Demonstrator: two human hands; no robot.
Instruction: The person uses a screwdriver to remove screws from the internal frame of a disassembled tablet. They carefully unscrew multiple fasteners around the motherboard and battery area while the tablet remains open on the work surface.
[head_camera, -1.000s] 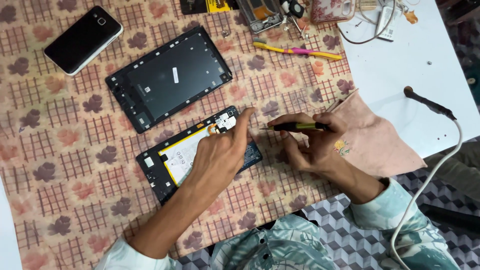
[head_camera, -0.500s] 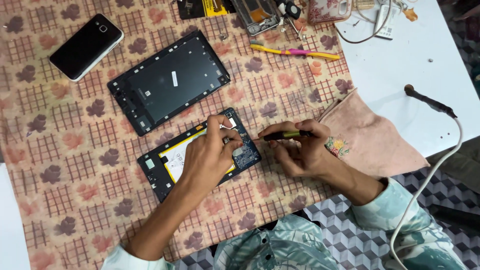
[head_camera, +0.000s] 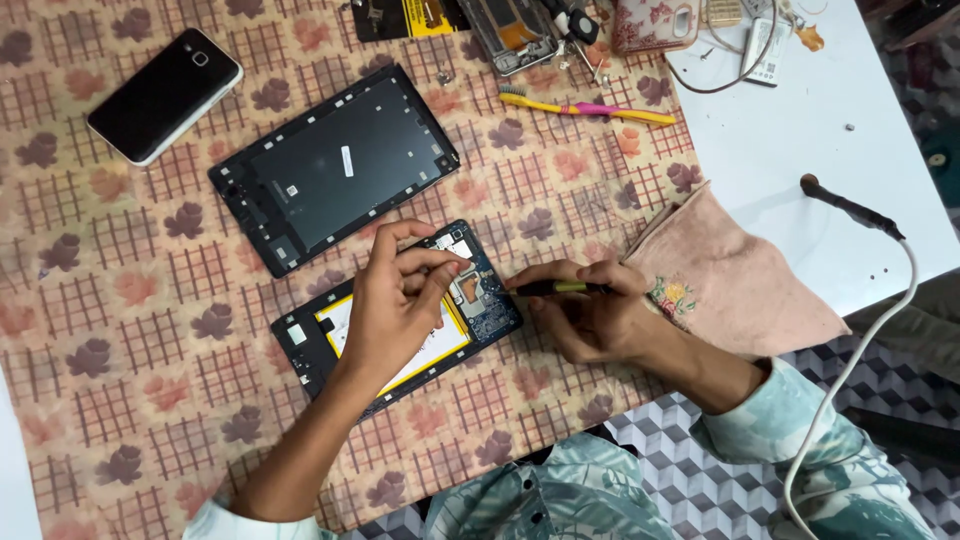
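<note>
— Partly hidden, what lies under the left hand (head_camera: 400, 305)?

— An opened tablet (head_camera: 400, 325) near the desk's front edge; the hand covers its middle, so only a pale battery and blue circuit board show inside the frame.

— And the hands?

— The left arches over the tablet, fingertips pinched together on the board. The right hand (head_camera: 590, 320) is closed around a slim green-and-black tool (head_camera: 550, 288), tip at the board's edge.

— Anything nearby?

— A detached back cover (head_camera: 335, 165) just behind, a black phone (head_camera: 165, 95) at the far left corner.
</note>
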